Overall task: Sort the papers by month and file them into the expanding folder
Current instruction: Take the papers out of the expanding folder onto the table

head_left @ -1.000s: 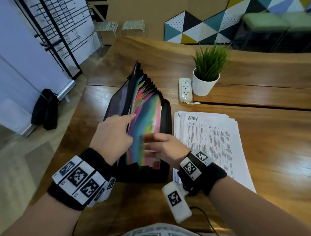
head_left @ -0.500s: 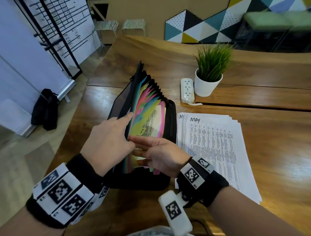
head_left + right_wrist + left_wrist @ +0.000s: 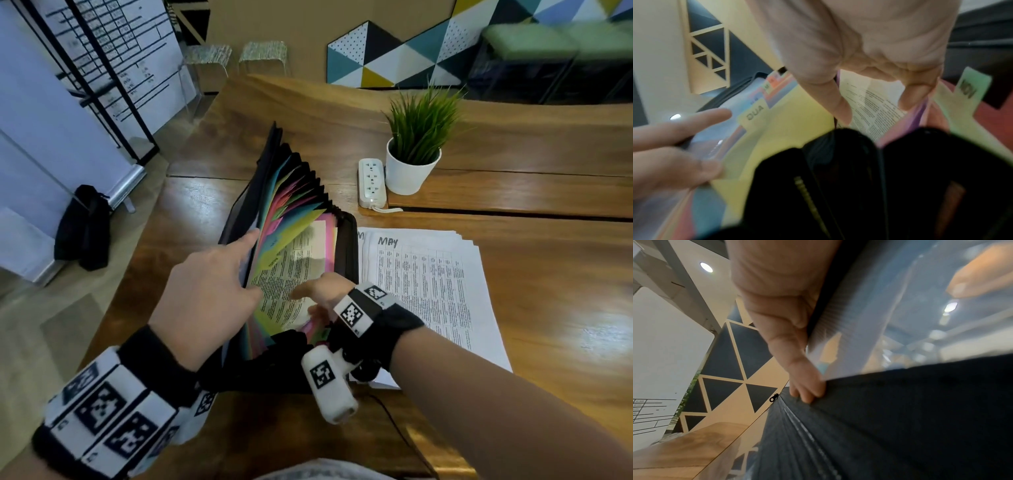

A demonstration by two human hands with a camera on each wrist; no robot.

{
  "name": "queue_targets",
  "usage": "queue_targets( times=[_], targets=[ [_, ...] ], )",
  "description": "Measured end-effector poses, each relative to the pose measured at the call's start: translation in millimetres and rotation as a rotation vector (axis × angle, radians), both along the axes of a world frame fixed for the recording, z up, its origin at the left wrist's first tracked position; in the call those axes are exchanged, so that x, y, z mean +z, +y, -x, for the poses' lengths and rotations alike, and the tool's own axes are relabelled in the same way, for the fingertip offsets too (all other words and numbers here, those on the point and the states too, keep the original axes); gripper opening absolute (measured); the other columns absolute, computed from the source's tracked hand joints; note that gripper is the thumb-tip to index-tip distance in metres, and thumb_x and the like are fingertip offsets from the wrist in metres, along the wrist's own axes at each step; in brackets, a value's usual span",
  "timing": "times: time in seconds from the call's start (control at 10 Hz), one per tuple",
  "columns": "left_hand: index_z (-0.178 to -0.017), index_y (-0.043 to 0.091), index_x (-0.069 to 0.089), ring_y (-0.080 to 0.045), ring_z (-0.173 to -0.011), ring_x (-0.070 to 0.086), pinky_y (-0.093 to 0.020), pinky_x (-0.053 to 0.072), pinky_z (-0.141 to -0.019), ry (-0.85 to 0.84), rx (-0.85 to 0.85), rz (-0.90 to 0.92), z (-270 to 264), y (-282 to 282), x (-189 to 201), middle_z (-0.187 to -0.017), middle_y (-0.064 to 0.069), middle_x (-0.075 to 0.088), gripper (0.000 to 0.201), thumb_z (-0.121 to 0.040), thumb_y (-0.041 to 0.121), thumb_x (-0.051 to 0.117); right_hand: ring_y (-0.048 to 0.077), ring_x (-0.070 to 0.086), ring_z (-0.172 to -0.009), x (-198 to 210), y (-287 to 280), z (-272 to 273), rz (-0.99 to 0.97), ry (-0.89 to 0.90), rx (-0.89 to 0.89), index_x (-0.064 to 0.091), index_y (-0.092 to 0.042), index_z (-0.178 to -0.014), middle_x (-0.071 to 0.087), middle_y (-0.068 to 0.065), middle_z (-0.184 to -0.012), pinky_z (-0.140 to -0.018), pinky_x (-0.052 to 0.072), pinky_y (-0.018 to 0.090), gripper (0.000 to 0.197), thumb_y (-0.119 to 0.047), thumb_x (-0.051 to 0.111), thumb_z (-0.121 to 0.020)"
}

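Where a moment ago only coloured dividers showed, your hands have parted the expanding folder (image 3: 287,260) behind the AUG tab (image 3: 754,112), baring a printed sheet (image 3: 291,274) already filed there. Your left hand (image 3: 209,291) presses the front dividers back with straight fingers; your right hand (image 3: 322,294) pinches the rear ones. The May stack (image 3: 428,284) waits beside the folder on the surface (image 3: 548,274), so you've opened the wrong pocket.

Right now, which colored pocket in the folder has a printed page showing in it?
The one just behind the yellow AUG tab, where the printed page lies in the open gap. The right hand spreads that gap; the other pockets show only colored dividers.
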State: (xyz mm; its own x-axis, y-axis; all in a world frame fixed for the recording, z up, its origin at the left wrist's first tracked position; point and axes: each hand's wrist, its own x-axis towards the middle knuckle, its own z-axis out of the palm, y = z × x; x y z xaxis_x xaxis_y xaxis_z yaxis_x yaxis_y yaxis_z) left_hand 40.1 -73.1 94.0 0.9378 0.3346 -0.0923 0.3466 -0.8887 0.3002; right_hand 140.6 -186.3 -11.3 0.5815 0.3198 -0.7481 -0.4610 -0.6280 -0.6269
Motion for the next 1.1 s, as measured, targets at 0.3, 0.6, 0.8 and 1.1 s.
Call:
queue_targets(
  times=[0.3, 0.6, 0.8, 1.1],
  targets=[
    [-0.144, 0.041, 0.029, -0.016, -0.068, 0.048, -0.028, 0.036, -0.064, -0.004, 0.009, -0.002, 8, -5, 2, -0.081, 0.007, 0.05, 0.075, -0.08, 0.022, 0.062, 0.02, 0.052, -0.084, -11, 0, 5, -0.02, 0.058, -0.109, 0.055, -0.001, -0.123, 0.055, 0.01, -0.101, -0.083, 0.05, 0.033, 0.048, -0.021, 0.067, -0.08],
    [-0.143, 0.042, 0.033, -0.013, -0.062, 0.05, -0.024, 0.033, -0.053, -0.027, 0.022, 0.024, -3, 2, 0, -0.085, 0.005, 0.059, 0.074, -0.079, 0.023, 0.064, 0.028, 0.06, -0.092, -9, -13, 1, -0.063, -0.135, -0.188, 0.043, -0.005, -0.129, 0.058, 0.015, -0.107, -0.081, 0.054, 0.039, 0.06, 0.0, 0.065, -0.073],
    [-0.141, 0.039, 0.038, -0.019, -0.065, 0.048, -0.029, 0.035, -0.056, -0.037, 0.045, 0.004, -18, 14, 0, -0.08, 0.002, 0.058, 0.07, -0.078, 0.022, 0.064, 0.023, 0.06, -0.083, 3, -122, -29, 0.131, -0.266, -0.174, 0.025, -0.014, -0.14, 0.056, 0.016, -0.113, -0.062, 0.053, 0.035, 0.07, 0.009, 0.052, -0.08],
    [-0.141, 0.037, 0.039, -0.024, -0.073, 0.058, -0.027, 0.038, -0.062, -0.035, 0.044, 0.02, -25, 14, -6, -0.121, -0.006, 0.064, 0.069, -0.079, 0.019, 0.062, 0.016, 0.059, -0.056, -65, -256, -37, 0.47, -0.206, -0.159, 0.043, 0.0, -0.13, 0.063, 0.018, -0.104, -0.046, 0.048, 0.027, 0.057, 0.007, 0.052, -0.074]
  ],
)
